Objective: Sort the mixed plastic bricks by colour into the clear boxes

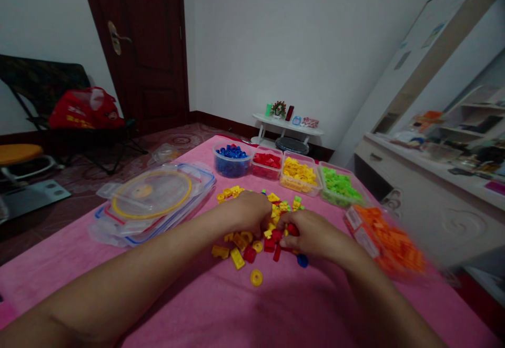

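Observation:
A loose pile of toy building bricks, mostly yellow (237, 258) and red (270, 245), lies on the pink cloth in the middle. My left hand (252, 212) reaches into the pile's left side, fingers curled downward; whatever they grip is hidden beneath them. Beside it, my right hand (305, 231) bends inward over the right side, its thumb and fingers closed around a red brick (292, 229). A blue round piece (302, 261) rests just below that hand. Nearer to me lies a yellow ring-shaped piece (256, 277).
Behind the pile stand tubs of blue (232, 168), red (267, 172), yellow (302, 184) and green bricks (340, 195). An orange brick box (389, 243) is at right. Stacked clear lids (152, 193) lie left on the pink-covered table (221, 316). A white cabinet (426, 180) flanks the right.

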The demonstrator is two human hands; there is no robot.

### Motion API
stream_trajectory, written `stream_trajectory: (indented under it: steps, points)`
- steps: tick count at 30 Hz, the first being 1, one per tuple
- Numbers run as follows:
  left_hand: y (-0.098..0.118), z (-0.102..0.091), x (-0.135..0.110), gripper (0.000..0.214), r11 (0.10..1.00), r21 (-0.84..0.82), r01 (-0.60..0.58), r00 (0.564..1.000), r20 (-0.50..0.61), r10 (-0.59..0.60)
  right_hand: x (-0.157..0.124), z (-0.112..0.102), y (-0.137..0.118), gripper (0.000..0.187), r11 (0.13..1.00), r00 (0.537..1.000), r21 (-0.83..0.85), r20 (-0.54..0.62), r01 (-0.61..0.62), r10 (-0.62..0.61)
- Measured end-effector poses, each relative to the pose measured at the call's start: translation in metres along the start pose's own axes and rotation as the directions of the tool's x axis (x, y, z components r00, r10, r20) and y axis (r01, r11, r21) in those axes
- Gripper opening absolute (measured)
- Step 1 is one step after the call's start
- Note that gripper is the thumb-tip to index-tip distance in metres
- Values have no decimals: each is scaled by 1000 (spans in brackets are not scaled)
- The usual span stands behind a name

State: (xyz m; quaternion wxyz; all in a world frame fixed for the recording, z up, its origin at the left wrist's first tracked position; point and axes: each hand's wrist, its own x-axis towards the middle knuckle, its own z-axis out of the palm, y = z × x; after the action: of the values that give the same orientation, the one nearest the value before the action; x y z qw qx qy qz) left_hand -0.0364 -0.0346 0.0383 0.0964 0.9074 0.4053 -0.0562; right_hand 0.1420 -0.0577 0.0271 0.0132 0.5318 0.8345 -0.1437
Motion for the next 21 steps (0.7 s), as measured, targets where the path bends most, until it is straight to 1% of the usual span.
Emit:
stream_trajectory:
  steps: [2,3,4,5,6,7,8,9,11,13,15,16,18,21]
  points:
    - [-10,2,1,19,996,-70,-55,998,-34,53,2,5,-3,18,998,1000,-60,-16,-8,7]
    - [-15,3,1,19,990,-115,-76,996,-52,71,3,6,-4,15,999,1000,-48,-26,1,-3]
    - [-20,3,1,18,981,-174,-89,995,-67,79,5,6,-4,12,1000,999,-1,-38,19,-19]
    - [-24,3,2,17,966,-241,-96,994,-82,78,6,6,-3,11,995,998,82,-51,49,-45]
    - [-27,2,4,17,947,-306,-100,991,-110,69,7,5,-1,13,976,995,199,-68,88,-76]
    - [-29,1,5,16,926,-363,-100,987,-152,48,9,4,1,16,933,991,339,-91,119,-94]
    - [-30,1,8,16,907,-410,-99,978,-211,12,11,3,3,19,863,989,488,-119,134,-87]
    - [-30,0,10,17,890,-444,-105,957,-287,-31,12,3,6,24,770,988,624,-143,131,-53]
    - [-26,-2,14,17,864,-486,-133,883,-453,-119,16,4,12,31,535,982,838,-175,108,76]
    - [-21,-2,17,18,820,-536,-198,807,-565,-174,18,8,16,32,267,970,957,-165,113,179]
    - [-14,-2,18,18,766,-574,-290,754,-629,-187,20,11,16,28,23,974,993,-121,119,191]
    - [-10,-1,18,18,743,-582,-331,739,-649,-181,20,13,15,27,-74,980,991,-93,108,178]
    - [-3,2,17,19,733,-558,-389,718,-682,-138,19,14,7,26,-218,989,973,-41,72,144]
    - [5,6,15,21,783,-460,-418,699,-714,-47,18,14,-8,29,-398,991,917,33,21,130]
